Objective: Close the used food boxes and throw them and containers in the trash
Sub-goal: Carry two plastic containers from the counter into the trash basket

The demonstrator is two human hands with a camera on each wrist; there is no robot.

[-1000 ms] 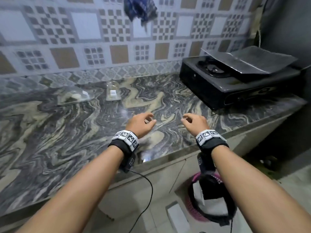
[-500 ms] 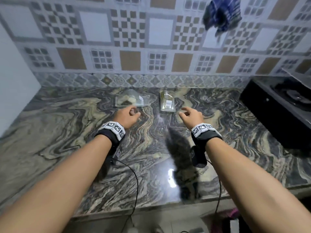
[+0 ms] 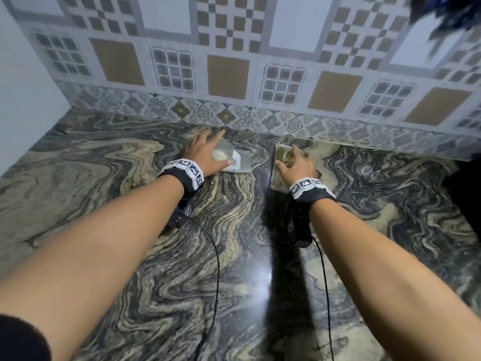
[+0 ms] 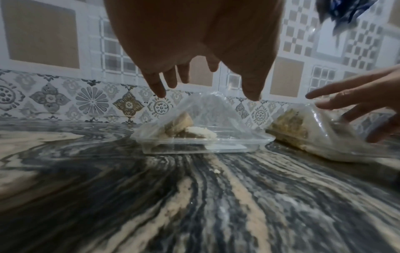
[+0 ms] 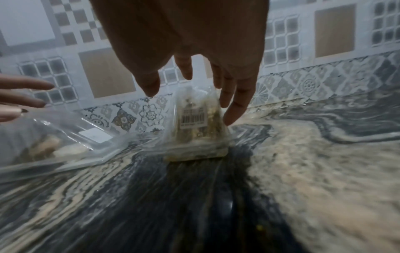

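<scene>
Two clear plastic wedge-shaped food boxes stand on the marble counter (image 3: 130, 204) near the tiled back wall. The left box (image 3: 238, 158) (image 4: 201, 133) holds pale bread pieces. My left hand (image 3: 212, 149) (image 4: 205, 96) hovers just over it, fingers spread, gripping nothing. The right box (image 3: 282, 152) (image 5: 194, 135) holds yellowish-brown leftovers and has a barcode label. My right hand (image 3: 292, 158) (image 5: 190, 102) reaches over its top with straight, spread fingers (image 5: 236, 106) along its right side. Both lids look down.
The patterned tile wall (image 3: 234, 74) rises right behind the boxes, and a white wall (image 3: 23, 100) closes the left side. A black stove (image 3: 466, 194) shows at the right edge. A blue cloth (image 3: 447, 14) hangs top right. Wrist cables trail across the counter.
The view swung left, away from the stove. Both hands moved forward from mid-counter to the two boxes by the wall, and their loosely curled fingers spread out over them.
</scene>
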